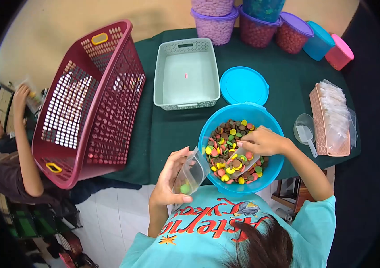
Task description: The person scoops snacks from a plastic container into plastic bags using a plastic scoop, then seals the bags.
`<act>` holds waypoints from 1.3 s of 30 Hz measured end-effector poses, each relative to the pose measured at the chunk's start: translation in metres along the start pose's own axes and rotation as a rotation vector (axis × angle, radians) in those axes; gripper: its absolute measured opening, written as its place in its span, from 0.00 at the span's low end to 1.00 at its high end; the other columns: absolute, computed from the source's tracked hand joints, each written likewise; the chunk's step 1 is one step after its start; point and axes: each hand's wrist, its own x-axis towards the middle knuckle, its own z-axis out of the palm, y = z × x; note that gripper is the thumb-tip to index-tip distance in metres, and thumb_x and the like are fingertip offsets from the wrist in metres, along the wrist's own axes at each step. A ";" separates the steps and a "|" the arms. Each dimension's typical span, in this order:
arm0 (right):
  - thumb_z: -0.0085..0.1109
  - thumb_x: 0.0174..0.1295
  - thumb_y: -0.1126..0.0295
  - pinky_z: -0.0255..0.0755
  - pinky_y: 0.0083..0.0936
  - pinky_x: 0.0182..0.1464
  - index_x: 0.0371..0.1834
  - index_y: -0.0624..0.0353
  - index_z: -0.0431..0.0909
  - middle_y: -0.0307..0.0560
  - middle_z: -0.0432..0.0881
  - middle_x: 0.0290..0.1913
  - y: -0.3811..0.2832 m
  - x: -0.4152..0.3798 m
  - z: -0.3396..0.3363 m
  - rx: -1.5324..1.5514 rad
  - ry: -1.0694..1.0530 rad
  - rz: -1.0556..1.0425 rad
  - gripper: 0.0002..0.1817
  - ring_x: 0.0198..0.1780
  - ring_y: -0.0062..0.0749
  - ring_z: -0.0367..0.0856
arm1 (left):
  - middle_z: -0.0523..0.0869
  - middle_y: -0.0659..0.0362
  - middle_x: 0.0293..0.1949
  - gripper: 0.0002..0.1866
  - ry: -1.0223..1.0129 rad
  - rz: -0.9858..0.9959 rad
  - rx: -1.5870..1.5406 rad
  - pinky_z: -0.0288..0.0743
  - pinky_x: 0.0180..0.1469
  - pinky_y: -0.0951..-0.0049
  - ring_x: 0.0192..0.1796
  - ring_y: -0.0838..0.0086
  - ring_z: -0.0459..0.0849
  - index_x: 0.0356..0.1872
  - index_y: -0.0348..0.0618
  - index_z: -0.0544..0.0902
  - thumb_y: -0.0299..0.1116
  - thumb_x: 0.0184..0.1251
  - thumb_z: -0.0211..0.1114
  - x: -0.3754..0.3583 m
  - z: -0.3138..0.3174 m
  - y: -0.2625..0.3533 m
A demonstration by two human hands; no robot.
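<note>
My left hand (165,182) is closed around a clear plastic bag (194,169), holding it with its mouth open beside the blue tub. A green piece (185,188) shows near the bottom of the bag. Inside the round blue tub (278,167) lies a heap of small round candies (225,134) in brown, yellow, green and pinkish red. My right hand (265,142) reaches over the tub and grips a clear scoop (246,161). The scoop sits down among the candies with several pieces in it; its handle is mostly hidden by my fingers.
A blue lid (244,85) and pale green basket (186,73) lie behind the tub. A tall maroon basket (114,102) stands left. At right are a pink basket (319,120) of plastic bags and a small scoop (306,135). Another person's arm (27,152) is far left.
</note>
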 end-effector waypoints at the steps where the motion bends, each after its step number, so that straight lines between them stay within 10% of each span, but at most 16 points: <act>1: 0.39 0.61 0.56 0.66 0.34 0.29 0.29 0.61 0.78 0.51 0.74 0.18 -0.001 -0.003 -0.001 0.028 0.025 -0.009 0.22 0.21 0.40 0.74 | 0.63 0.51 0.54 0.53 0.015 0.022 0.066 0.57 0.57 0.66 0.55 0.65 0.66 0.60 0.34 0.55 0.39 0.28 0.76 0.005 0.000 0.003; 14: 0.43 0.59 0.56 0.65 0.31 0.23 0.28 0.60 0.79 0.45 0.76 0.14 -0.056 -0.048 -0.062 0.026 0.416 0.185 0.19 0.19 0.36 0.75 | 0.58 0.53 0.54 0.58 -0.090 0.264 0.595 0.64 0.53 0.64 0.51 0.64 0.69 0.60 0.36 0.46 0.39 0.27 0.78 0.049 0.014 -0.002; 29: 0.44 0.59 0.57 0.57 0.29 0.39 0.26 0.58 0.80 0.46 0.76 0.15 -0.080 -0.040 -0.050 -0.525 0.504 0.193 0.18 0.21 0.34 0.72 | 0.67 0.44 0.48 0.55 -0.055 0.340 0.768 0.67 0.50 0.64 0.48 0.61 0.71 0.56 0.37 0.45 0.40 0.31 0.77 0.057 0.034 0.003; 39: 0.43 0.59 0.58 0.65 0.33 0.33 0.24 0.62 0.79 0.48 0.73 0.13 -0.033 -0.039 -0.063 0.069 0.382 0.120 0.20 0.17 0.35 0.72 | 0.67 0.48 0.49 0.55 0.162 0.153 0.684 0.67 0.50 0.64 0.51 0.62 0.69 0.57 0.38 0.47 0.38 0.28 0.78 0.036 0.043 0.007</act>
